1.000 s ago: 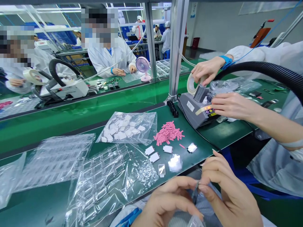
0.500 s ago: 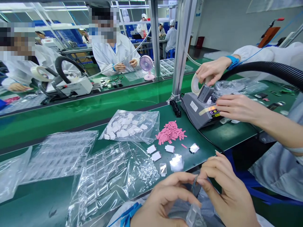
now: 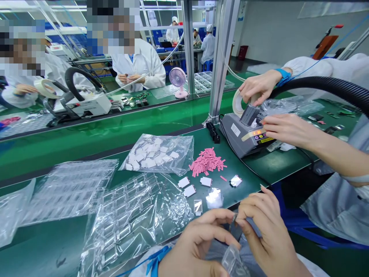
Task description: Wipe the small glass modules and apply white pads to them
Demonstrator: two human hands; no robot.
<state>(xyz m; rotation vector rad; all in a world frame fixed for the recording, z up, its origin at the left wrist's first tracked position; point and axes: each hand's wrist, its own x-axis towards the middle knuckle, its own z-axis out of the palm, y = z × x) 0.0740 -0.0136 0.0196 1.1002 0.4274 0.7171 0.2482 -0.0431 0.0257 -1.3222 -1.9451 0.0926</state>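
Note:
Over the front edge of the bench, my left hand grips a thin grey flat piece between its fingers. Below those fingers juts a clear plastic piece, its lower part cut off by the frame; it seems to be in the same hand. The fingertips of my right hand pinch the top edge of the grey piece, so their exact hold is partly hidden. On the bench just beyond lie a small framed clear part, a stack of shiny clear film and several small white-faced parts.
Pink strips are heaped beside a bag of white pieces. Clear plastic trays lie at left. At right, a co-worker's hands are at a grey tape dispenser. A metal post rises behind.
Both my hands have shifted slightly left and keep the same hold. Across the bench, a co-worker has leaned left with hands drawn together. The co-worker's hands at the dispenser have barely moved.

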